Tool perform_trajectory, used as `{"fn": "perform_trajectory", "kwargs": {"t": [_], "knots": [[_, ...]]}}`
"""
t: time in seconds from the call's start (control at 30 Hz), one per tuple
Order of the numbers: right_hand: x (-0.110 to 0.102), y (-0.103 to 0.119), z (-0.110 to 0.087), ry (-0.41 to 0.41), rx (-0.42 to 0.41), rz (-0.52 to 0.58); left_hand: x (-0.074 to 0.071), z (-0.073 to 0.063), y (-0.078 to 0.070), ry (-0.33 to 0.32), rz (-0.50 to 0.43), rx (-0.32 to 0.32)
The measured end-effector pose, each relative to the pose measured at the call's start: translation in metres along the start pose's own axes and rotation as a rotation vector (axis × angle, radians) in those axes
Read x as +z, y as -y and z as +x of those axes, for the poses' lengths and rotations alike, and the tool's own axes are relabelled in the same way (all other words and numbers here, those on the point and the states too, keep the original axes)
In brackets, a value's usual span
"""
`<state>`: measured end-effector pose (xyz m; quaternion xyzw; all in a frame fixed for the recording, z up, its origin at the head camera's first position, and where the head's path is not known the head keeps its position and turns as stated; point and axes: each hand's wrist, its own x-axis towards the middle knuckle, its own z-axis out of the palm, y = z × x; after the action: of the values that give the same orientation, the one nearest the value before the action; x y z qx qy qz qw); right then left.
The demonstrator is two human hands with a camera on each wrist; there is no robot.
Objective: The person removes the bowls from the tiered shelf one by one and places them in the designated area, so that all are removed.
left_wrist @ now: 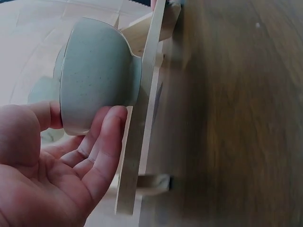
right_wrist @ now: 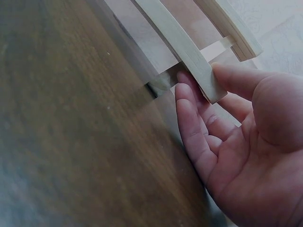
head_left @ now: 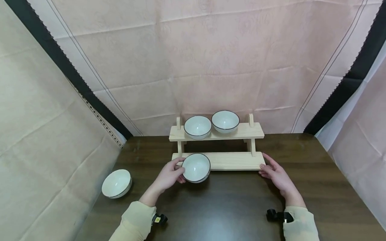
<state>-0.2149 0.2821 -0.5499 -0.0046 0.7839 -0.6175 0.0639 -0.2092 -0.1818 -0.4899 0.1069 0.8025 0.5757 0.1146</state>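
A white bowl with a dark rim (head_left: 196,167) is at the left front of the lower shelf board. My left hand (head_left: 172,174) grips its left side, thumb near the rim and fingers under the outer wall, as the left wrist view shows; there the bowl's foot (left_wrist: 136,80) is right at the board's edge. The right hand (head_left: 275,174) pinches the right end of the lower board of the two-tier wooden rack (head_left: 235,161), thumb on top and fingers below. Two more bowls, a left one (head_left: 197,126) and a right one (head_left: 225,121), stand side by side on the upper board.
Another white bowl (head_left: 117,183) stands on the dark wooden table (head_left: 223,214) at the left. Pale cloth (head_left: 211,67) hangs behind the rack and along both sides of the table.
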Motion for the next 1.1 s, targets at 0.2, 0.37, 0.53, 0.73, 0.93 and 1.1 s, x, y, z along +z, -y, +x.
{"fn": "perform_trajectory", "kwargs": {"t": [0.2,0.37,0.53,0.73,0.93,1.1], "knots": [[-0.001,0.001,0.001,0.016,0.000,-0.008,-0.020,-0.017,0.002,-0.023,0.021,-0.008],[-0.004,0.003,0.002,0.013,-0.011,-0.013,-0.037,-0.026,0.002,-0.041,0.055,-0.021],[-0.004,0.002,0.001,0.018,-0.003,-0.008,-0.051,-0.037,0.001,-0.047,0.085,-0.039],[-0.001,0.001,0.001,0.022,-0.013,0.001,-0.068,-0.056,0.002,-0.068,0.112,-0.060],[-0.001,0.001,0.003,0.020,-0.017,-0.001,-0.085,-0.070,0.006,-0.095,0.152,-0.095],[-0.004,-0.002,0.004,0.027,0.001,-0.012,-0.092,-0.077,0.004,-0.108,0.164,-0.121]]}}
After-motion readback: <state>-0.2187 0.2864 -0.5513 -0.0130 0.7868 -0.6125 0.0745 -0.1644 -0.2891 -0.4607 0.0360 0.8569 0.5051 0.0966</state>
